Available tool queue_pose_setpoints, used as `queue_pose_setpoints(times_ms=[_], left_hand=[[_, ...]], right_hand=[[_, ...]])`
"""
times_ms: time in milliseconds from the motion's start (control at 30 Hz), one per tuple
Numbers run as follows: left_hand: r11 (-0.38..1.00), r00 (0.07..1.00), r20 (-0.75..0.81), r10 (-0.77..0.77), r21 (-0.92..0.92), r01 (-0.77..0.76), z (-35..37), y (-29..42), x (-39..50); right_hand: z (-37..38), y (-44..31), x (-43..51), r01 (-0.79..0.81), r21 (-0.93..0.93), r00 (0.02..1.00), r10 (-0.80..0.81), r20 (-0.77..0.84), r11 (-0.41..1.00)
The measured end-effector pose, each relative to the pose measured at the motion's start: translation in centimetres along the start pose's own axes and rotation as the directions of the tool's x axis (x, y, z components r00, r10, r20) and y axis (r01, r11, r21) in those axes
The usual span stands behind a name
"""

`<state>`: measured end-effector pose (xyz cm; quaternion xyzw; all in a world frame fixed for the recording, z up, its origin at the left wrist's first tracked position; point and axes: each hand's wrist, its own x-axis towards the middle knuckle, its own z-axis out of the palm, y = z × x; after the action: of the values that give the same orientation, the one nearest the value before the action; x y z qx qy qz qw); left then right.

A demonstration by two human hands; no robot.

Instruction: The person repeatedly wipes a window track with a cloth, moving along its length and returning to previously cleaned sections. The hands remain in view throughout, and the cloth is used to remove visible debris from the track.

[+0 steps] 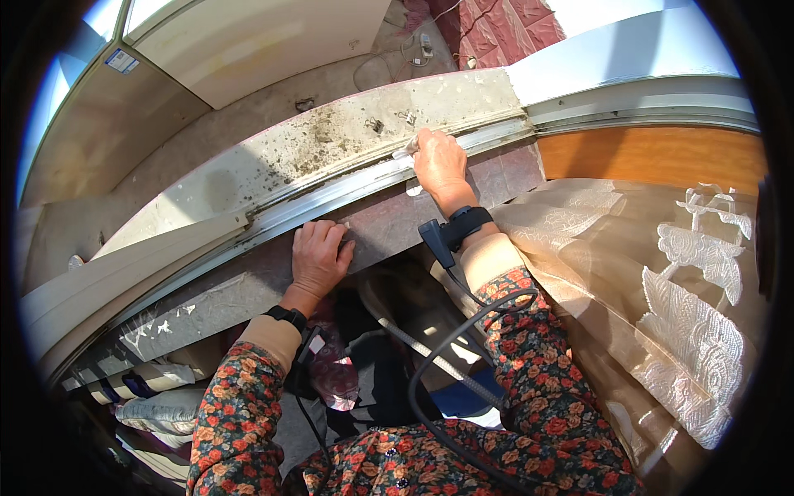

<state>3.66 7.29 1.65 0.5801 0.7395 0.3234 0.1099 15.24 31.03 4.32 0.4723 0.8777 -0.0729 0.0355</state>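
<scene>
My right hand (439,162) is closed around a crumpled white cloth or tissue (406,149). It presses this onto the metal window track (347,183), near the track's right end. Lower and to the left, my left hand (319,254) rests with curled fingers on the grey stone-look inner sill (397,226). A small pale bit shows by its fingertips; whether the hand holds it is hidden. Dark dirt specks (316,146) cover part of the pale outer ledge (459,96) beyond the track. Two small binder clips (374,124) lie on that ledge.
A sheer curtain (595,248) with white embroidery hangs at right, below an orange wood panel (651,152). The window sash frame (142,263) stands at left. Folded clothes (158,409) lie beneath the sill. A black cable (415,384) loops beside my right arm. Large pale panels (260,46) stand outside.
</scene>
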Motion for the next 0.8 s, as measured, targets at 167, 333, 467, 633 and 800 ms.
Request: queue_pose_setpoints(times_ms=[167,333,467,633,800], left_hand=[[1.0,1.0,0.007,-0.002,0.009,0.002,-0.2,0.0,0.1],[1.0,1.0,-0.002,-0.007,0.0,0.007,-0.2,-0.1,0.0],[1.0,1.0,-0.004,0.006,-0.011,-0.006,-0.2,-0.2,-0.1],[1.0,0.999,-0.031,0.028,-0.011,-0.029,-0.4,-0.2,0.1],[1.0,0.999,-0.036,0.016,-0.023,-0.017,-0.4,-0.2,0.0]], right_hand=[[0.5,-1.7,-0.5,0.028,0.077,0.998,-0.024,-0.06,0.997],[1.4,-3.6,-0.8,0.131,0.301,0.991,-0.125,-0.039,0.945],[0.9,-6.6,2.6,-0.144,0.759,0.989,0.061,0.137,0.635],[-1.5,-6.6,8.6,-0.12,0.786,0.986,0.164,0.023,0.607],[-1.7,-0.7,3.2,-0.042,0.741,0.979,0.176,-0.104,0.67]])
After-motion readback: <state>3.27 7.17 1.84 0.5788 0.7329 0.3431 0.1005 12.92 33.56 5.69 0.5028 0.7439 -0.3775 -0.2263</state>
